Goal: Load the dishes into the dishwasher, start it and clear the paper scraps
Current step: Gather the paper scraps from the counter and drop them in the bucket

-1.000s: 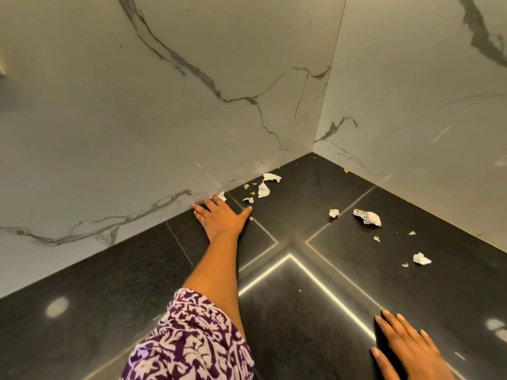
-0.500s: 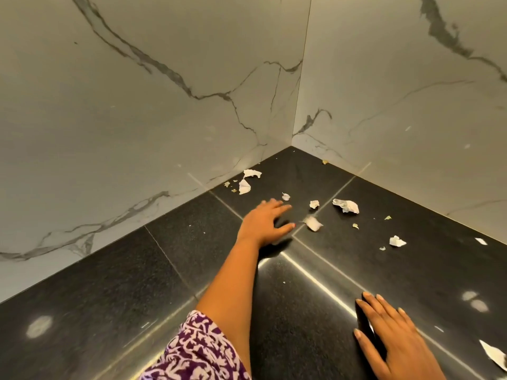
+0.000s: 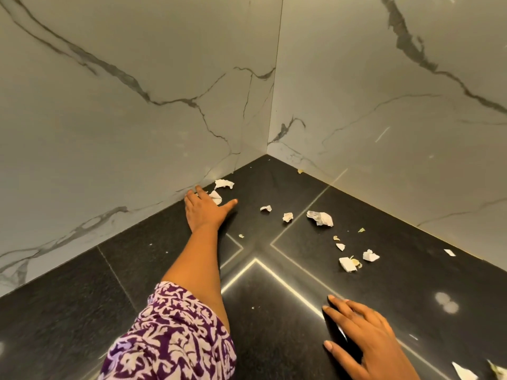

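Note:
White paper scraps lie scattered over the black counter (image 3: 153, 270) near its inner corner. My left hand (image 3: 204, 208) lies flat with fingers spread by the left wall, its fingertips touching one scrap (image 3: 216, 197); another scrap (image 3: 223, 184) sits just beyond. A larger crumpled piece (image 3: 320, 217) and two small ones (image 3: 265, 208) (image 3: 287, 216) lie to the right. More scraps (image 3: 348, 264) (image 3: 370, 255) rest further right. My right hand (image 3: 365, 333) rests flat on the counter near me, holding nothing.
Marble walls (image 3: 137, 119) close the counter on the left and right and meet at the far corner. A few scraps (image 3: 463, 373) lie at the bottom right edge, and another (image 3: 449, 252) by the right wall. Tiny yellowish crumbs (image 3: 361, 229) dot the surface.
My left hand has moved from the middle of the counter back left to the wall, onto the scraps there. A scrap has slid rightward. My right hand stays put.

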